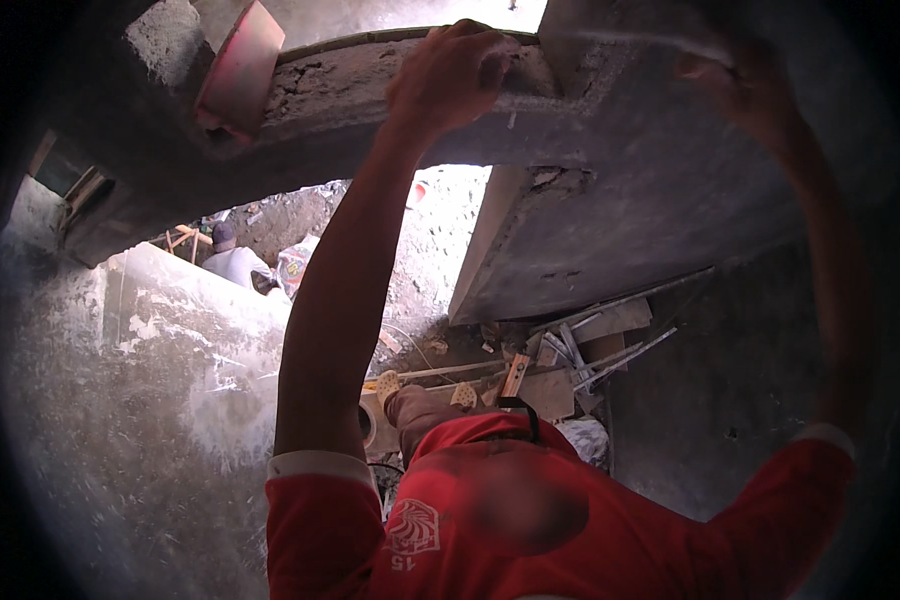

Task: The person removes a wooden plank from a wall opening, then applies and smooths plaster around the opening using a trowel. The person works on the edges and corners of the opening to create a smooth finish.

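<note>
Above me runs a rough concrete ledge (340, 85) of a wall opening, with a thin strip (355, 40) along its far edge. My left hand (452, 78) is raised to this edge, its fingers curled closed over the strip. Farther right, my right hand (740, 85) is up near the dark concrete wall (660, 130) and smeared by motion. Its fingers are bent around a thin, pale, blurred thing (650, 42) that points left toward the ledge; its kind cannot be made out. A pinkish flat block (242, 70) leans at the ledge's left end.
My feet in yellow clogs (388, 384) are by planks (450, 372) below. Loose boards and poles (595, 350) lie in a heap to the right. Through the opening, another person (232, 260) is low down outside, beside a sack (295, 262). A plastered wall (170, 400) stands left.
</note>
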